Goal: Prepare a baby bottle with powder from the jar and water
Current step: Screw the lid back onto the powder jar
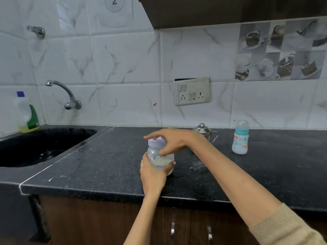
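Left hand [153,171] grips jar [160,159] body near counter [106,165] front edge, steadying it; right hand [172,142] fingers curl around lid [157,141] to twist

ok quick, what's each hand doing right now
Left hand: grips the body of the powder jar on the counter.
Right hand: fingers curled on the jar's lilac lid.
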